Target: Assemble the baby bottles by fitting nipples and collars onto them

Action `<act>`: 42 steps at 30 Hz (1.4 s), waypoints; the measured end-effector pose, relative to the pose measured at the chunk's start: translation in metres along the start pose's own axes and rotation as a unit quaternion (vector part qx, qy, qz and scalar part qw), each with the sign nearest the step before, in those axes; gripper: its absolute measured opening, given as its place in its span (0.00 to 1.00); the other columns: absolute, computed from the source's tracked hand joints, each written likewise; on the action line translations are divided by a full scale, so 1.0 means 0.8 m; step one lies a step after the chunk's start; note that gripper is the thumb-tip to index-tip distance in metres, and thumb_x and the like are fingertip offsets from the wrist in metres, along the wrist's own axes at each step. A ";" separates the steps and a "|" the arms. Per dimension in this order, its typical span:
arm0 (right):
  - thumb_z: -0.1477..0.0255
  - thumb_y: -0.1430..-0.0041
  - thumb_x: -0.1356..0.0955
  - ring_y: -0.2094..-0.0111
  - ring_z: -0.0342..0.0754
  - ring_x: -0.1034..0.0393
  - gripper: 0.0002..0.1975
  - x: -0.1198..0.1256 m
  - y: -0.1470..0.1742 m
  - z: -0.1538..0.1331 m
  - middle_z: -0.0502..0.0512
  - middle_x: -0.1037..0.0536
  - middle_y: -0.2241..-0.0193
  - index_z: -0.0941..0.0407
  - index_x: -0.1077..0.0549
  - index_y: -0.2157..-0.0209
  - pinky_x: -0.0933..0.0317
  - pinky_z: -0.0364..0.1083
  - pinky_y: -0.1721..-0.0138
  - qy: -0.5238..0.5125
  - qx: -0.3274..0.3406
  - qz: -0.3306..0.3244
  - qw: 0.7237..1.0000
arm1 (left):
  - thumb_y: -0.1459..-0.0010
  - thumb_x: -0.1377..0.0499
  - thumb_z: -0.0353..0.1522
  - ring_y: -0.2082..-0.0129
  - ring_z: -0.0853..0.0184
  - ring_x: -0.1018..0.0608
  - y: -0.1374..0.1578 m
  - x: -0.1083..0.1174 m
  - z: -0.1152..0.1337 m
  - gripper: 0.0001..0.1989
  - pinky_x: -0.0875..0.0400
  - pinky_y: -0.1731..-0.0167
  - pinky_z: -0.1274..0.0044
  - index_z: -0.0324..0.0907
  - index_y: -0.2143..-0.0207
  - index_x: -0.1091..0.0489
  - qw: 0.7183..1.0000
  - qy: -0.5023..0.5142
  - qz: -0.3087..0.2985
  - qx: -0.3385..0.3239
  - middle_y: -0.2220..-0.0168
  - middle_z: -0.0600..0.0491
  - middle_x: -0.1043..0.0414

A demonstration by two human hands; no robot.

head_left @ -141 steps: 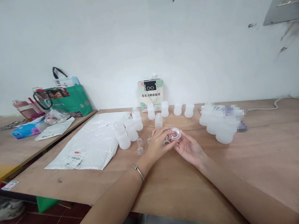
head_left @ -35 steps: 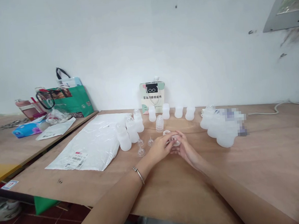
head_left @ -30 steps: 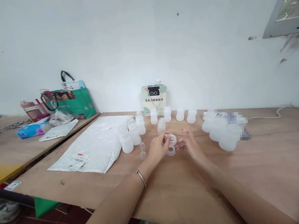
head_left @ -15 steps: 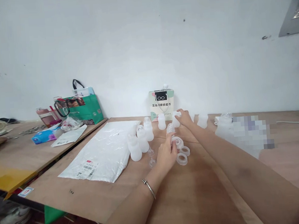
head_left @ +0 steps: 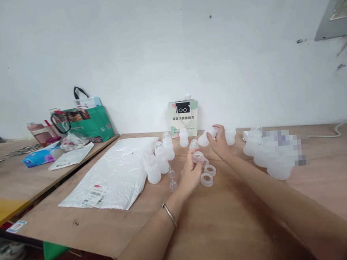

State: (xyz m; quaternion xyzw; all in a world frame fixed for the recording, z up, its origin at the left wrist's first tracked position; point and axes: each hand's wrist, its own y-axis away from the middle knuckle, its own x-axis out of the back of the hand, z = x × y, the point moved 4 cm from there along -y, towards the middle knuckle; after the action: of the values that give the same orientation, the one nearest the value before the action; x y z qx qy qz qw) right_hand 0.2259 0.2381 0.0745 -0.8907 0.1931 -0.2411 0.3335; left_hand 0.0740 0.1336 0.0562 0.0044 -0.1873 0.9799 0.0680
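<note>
Head view: left hand point(head_left: 190, 172) pinches clear ring point(head_left: 198, 160) by edge, apparently leaving opening uncovered; right hand point(head_left: 220, 143) curls around frosted bottle point(head_left: 212, 132) near wall point(head_left: 127, 70). Loose rings point(head_left: 207, 184) lie flat on surface point(head_left: 204, 227), presumably so none roll.

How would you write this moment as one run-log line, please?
left hand: holds clear ring | right hand: at white bottles, grip unclear | table: more rings

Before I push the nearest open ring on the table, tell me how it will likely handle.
The ring lies flat, so it will probably slide rather than roll. Its open middle suggests little weight. Being round, it may roll if stood on edge.
</note>
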 end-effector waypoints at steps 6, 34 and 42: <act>0.65 0.50 0.32 0.55 0.50 0.32 0.30 0.066 0.094 -0.026 0.58 0.32 0.55 0.51 0.51 0.49 0.37 0.53 0.54 -0.175 0.003 -0.092 0.980 | 0.40 0.53 0.40 0.66 0.70 0.30 -0.003 -0.001 -0.006 0.14 0.36 0.66 0.77 0.46 0.54 0.40 0.996 0.059 0.032 0.058 0.63 0.53 0.34; 0.60 0.48 0.34 0.53 0.56 0.35 0.22 0.089 0.135 -0.046 0.55 0.29 0.55 0.49 0.35 0.51 0.39 0.55 0.55 0.079 0.062 -0.186 0.977 | 0.49 0.40 0.37 0.65 0.69 0.29 0.001 -0.010 0.003 0.22 0.34 0.63 0.76 0.42 0.52 0.37 0.995 0.030 -0.095 0.027 0.64 0.51 0.32; 0.60 0.51 0.32 0.57 0.55 0.30 0.23 0.092 0.137 -0.049 0.54 0.25 0.57 0.49 0.32 0.53 0.35 0.53 0.59 -0.015 -0.030 -0.229 0.973 | 0.52 0.38 0.34 0.53 0.62 0.30 0.004 -0.003 0.021 0.16 0.37 0.54 0.71 0.43 0.58 0.31 0.977 0.061 -0.202 -0.007 0.55 0.47 0.32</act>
State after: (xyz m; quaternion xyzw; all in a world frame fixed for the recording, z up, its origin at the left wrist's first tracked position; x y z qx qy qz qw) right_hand 0.2436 0.1045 0.0472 -0.9244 -0.0135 -0.2918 0.2452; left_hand 0.0755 0.1243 0.0705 -0.0181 -0.1847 0.9431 0.2760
